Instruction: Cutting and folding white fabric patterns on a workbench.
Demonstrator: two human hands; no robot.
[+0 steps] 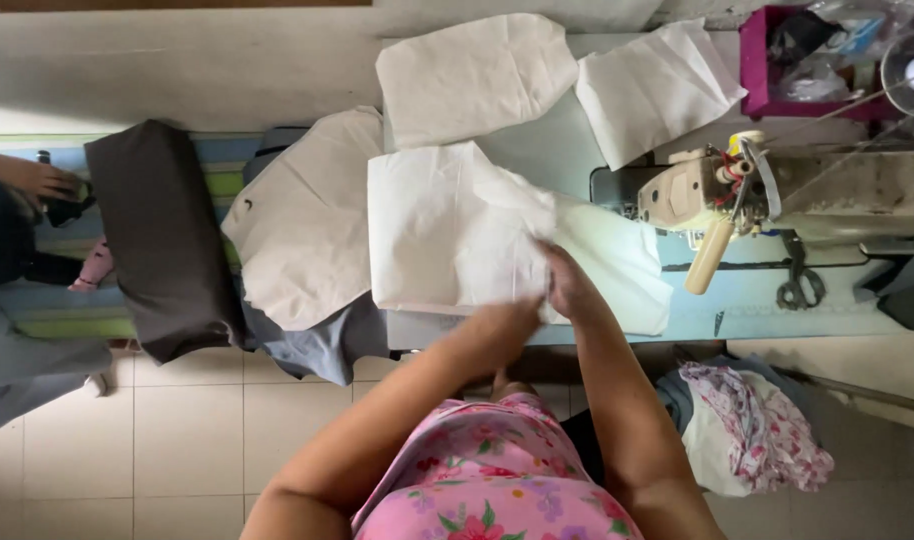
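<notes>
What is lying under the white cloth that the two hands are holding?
Under the white cloth the light blue sewing table shows at its right edge. The left hand and right hand grip the cloth. What lies beneath its middle is covered.

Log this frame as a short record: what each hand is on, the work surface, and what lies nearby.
left hand: gripping near edge of white fabric piece
right hand: pinching the same fabric
surface: sewing table
machine: sewing machine, right of the hands
tool: scissors on table
other fabric: two white pieces farther back
bystander: another person's hand, far left
</notes>
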